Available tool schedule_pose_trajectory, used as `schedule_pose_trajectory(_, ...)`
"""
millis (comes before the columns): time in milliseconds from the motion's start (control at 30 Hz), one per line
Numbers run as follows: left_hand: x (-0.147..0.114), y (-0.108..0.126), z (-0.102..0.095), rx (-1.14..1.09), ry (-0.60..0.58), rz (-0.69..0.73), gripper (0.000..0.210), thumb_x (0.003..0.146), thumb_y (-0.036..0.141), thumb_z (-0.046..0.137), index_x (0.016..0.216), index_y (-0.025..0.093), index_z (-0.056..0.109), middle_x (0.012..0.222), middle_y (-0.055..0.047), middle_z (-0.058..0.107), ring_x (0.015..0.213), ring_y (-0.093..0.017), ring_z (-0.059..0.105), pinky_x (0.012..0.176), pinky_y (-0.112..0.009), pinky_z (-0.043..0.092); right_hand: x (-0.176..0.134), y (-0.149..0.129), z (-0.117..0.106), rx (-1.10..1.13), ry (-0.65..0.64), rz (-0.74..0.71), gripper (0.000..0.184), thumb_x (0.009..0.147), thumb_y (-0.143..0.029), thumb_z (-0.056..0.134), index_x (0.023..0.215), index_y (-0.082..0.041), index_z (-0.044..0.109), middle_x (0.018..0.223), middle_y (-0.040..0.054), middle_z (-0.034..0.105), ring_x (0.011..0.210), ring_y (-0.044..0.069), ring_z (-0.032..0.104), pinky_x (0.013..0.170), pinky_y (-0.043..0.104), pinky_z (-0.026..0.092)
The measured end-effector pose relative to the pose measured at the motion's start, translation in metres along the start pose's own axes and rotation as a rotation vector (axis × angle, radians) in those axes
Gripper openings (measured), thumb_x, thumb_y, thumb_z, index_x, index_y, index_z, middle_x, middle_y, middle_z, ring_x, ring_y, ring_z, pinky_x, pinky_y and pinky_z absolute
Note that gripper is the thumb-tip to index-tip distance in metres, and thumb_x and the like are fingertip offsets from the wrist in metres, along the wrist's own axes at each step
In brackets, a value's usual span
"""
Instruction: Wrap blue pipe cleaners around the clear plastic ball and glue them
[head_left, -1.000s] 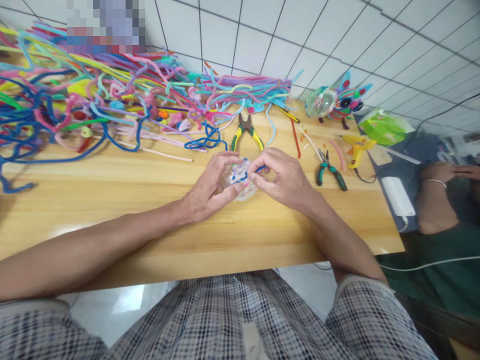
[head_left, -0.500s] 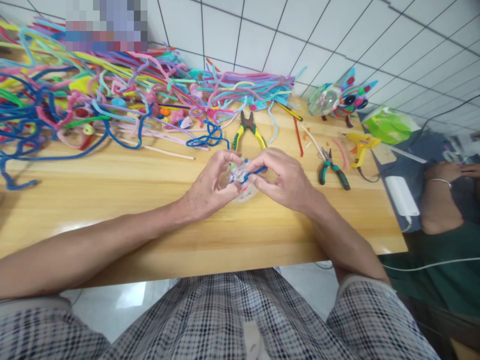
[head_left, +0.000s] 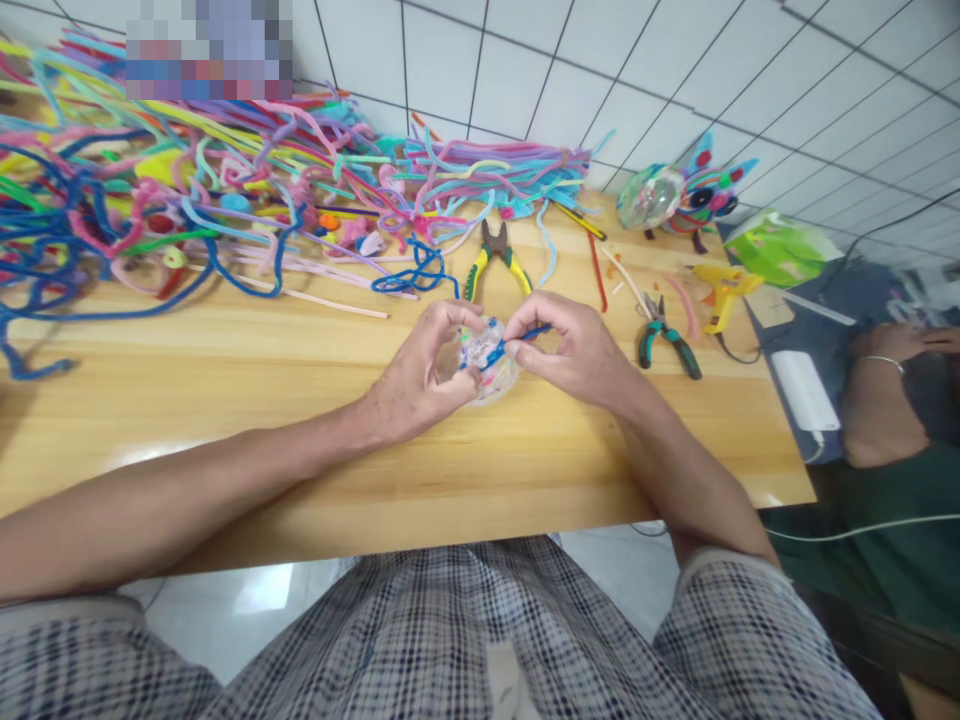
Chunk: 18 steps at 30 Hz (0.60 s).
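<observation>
A clear rounded plastic piece with coloured bits showing in it rests on the wooden table in front of me. My left hand curls around its left side, thumb and fingers gripping it. A blue pipe cleaner lies across the top of the piece. My right hand pinches this pipe cleaner between thumb and forefinger, and its free end sticks out above the hand. Just beyond my hands lie pliers with yellow-green handles, jaws pointing away.
Many pipe cleaners are heaped at the back left. Small pliers, a yellow glue gun and a finished-looking pipe-cleaner figure are on the right. A white power block sits by another person's arm.
My right hand has shifted slightly right along the blue pipe cleaner, so more of it shows over the clear piece. My left hand has stayed in place.
</observation>
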<state>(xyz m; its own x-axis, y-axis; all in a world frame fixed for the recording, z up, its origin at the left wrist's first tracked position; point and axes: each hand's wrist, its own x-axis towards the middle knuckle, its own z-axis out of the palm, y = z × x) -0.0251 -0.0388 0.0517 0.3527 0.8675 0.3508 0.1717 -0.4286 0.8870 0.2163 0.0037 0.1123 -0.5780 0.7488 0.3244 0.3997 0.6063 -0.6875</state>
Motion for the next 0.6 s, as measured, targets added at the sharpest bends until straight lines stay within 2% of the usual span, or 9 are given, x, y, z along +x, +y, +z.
schedule_pose_trajectory(200,-0.0012,-0.0013,0.0017,-0.033,-0.002,0.001,0.037,0.101,0.035,0.07,0.133,0.026,0.054,0.147,-0.014,0.061,0.147,-0.03,0.06,0.13,-0.053,0.05,0.0005,0.0016,0.0028,0.017,0.013,0.016,0.004,0.089,-0.02,0.07,0.09,-0.023,0.072,0.092,0.0019,0.079,0.081,0.018,0.071,0.082,0.034,0.059)
schedule_pose_trajectory(433,-0.0027,-0.0062,0.0019,-0.143,-0.022,-0.039,0.042,0.103,0.055,0.069,0.132,0.028,0.057,0.155,-0.014,0.06,0.149,-0.034,0.059,0.128,-0.055,0.052,-0.0005,-0.0019,0.0035,0.022,-0.001,0.026,0.004,0.089,-0.019,0.07,0.09,-0.023,0.071,0.093,0.002,0.079,0.082,0.018,0.071,0.083,0.035,0.059)
schedule_pose_trajectory(600,-0.0012,-0.0031,0.0006,-0.189,-0.004,-0.096,0.039,0.105,0.06,0.065,0.129,0.029,0.062,0.155,-0.012,0.062,0.149,-0.034,0.06,0.125,-0.053,0.054,-0.001,-0.0025,0.0034,0.022,-0.001,0.033,0.004,0.09,-0.019,0.07,0.091,-0.023,0.071,0.093,0.0021,0.079,0.083,0.018,0.071,0.083,0.036,0.06)
